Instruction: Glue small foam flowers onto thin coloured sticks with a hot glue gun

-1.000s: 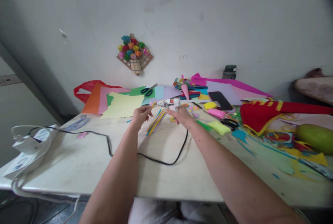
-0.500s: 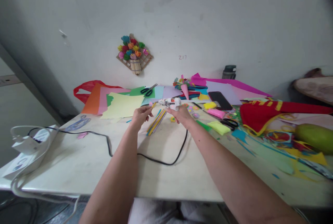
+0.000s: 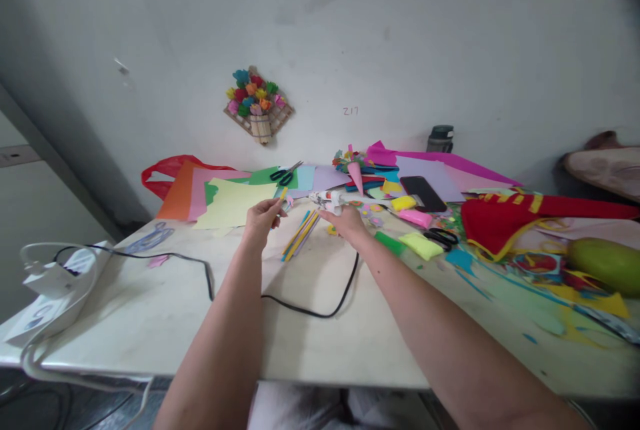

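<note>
My left hand (image 3: 264, 217) is closed in a pinch on a thin yellow paper strip (image 3: 283, 194), whose upper end pokes out above the fingers. A small pink and pale piece (image 3: 289, 201) shows beside that strip, too small to name. My right hand (image 3: 346, 222) is wrapped round a white glue gun (image 3: 330, 197), its nozzle pointing left toward the strip, a short gap apart. From the gun a black cord (image 3: 320, 315) loops across the table. Between the hands lies a bundle of yellow, blue and purple paper strips (image 3: 300, 237).
Coloured paper sheets (image 3: 235, 202) and scissors (image 3: 286, 175) lie toward the wall. To the right are a phone (image 3: 423, 194), clay packs (image 3: 421, 245), black-handled scissors (image 3: 441, 237) and red cloth (image 3: 493, 220). A power strip (image 3: 55, 297) sits at the left edge.
My left hand has moved a little left and down with the yellow strip, away from the nozzle. The strip now stands more upright. My right hand and the glue gun have barely shifted.
</note>
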{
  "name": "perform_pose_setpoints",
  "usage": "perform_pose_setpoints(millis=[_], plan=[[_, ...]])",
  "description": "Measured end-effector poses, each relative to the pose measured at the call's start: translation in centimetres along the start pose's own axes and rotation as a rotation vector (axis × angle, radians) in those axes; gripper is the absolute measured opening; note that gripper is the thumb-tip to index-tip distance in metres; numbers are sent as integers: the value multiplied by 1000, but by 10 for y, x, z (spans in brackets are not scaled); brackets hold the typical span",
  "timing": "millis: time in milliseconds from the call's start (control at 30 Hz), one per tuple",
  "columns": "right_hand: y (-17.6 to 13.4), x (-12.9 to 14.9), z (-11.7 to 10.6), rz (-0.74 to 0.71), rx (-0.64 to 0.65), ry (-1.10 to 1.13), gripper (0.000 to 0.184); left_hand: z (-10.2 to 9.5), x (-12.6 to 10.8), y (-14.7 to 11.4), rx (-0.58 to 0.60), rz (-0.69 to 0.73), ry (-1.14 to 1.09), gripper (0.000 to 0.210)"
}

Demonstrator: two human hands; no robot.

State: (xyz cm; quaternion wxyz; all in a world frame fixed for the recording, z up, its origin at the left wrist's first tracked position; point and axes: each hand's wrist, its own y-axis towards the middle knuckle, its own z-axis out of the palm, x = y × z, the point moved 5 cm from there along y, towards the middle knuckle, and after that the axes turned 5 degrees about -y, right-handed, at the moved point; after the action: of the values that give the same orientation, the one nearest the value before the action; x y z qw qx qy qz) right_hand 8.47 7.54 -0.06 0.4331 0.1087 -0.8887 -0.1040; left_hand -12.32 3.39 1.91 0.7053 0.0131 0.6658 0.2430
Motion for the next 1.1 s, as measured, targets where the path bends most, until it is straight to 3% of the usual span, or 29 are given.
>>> perform_pose_setpoints(millis=[133, 267, 467, 767, 900, 1000, 1100], plan=[[-1, 8, 7, -48, 32, -207, 39, -7, -7, 1, -59, 35, -50, 40], [-3, 21, 24, -216, 141, -423, 34, -12, -17, -1, -87, 54, -102, 39], [-8, 40, 49, -418, 166, -623, 37, -16, -28, -2, -106, 95, -111, 34], [-12, 65, 78, -393, 290, -746, 31, 7, -28, -4, -15, 92, -19, 33], [-13, 66, 63, -416, 229, -747, 30, 20, -22, -7, 48, 44, 25, 34], [-11, 63, 28, -455, 95, -756, 28, 30, -16, -10, 113, 8, 21, 34], [-5, 45, -7, -329, 115, -811, 28, 42, -10, -14, 177, -26, 41, 33]])
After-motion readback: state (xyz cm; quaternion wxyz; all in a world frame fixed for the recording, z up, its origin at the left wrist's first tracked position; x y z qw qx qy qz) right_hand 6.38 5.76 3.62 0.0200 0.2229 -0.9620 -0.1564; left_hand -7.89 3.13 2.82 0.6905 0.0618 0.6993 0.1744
